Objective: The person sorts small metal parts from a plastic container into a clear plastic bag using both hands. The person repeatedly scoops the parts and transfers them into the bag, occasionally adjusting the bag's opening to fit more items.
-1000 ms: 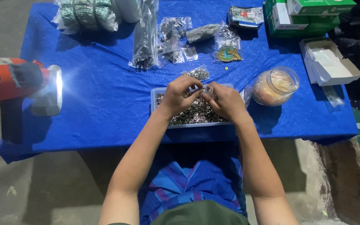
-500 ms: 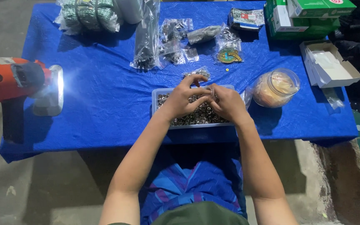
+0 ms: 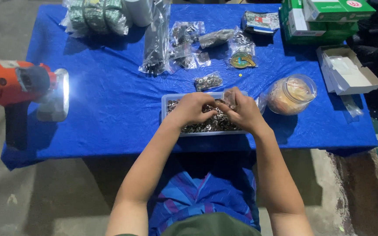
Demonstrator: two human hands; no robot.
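A rough grey concrete floor surrounds a table draped in a crinkled, glossy blue cloth. Near its front edge sits a shallow, clear plastic tray, rectangular, heaped with small dull-metal rings that glint grey and brass. Both hands are over this tray. The left hand curls palm-down into the heap, fingers bent among the rings; whether it grips any I cannot tell. The right hand is half closed, thumb and forefinger pinching a small clear plastic bag held just above the tray's far rim.

Just beyond the tray lies a small filled bag of rings. To the right stands a round, clear plastic jar holding something pale orange. Farther back lie crumpled transparent packets of dark metal parts, a long black bundle in clear wrap, and green-patterned rolls. Green and white cartons are stacked at the far right corner, near an open cardboard box. At the left edge an orange lamp shines a white glare
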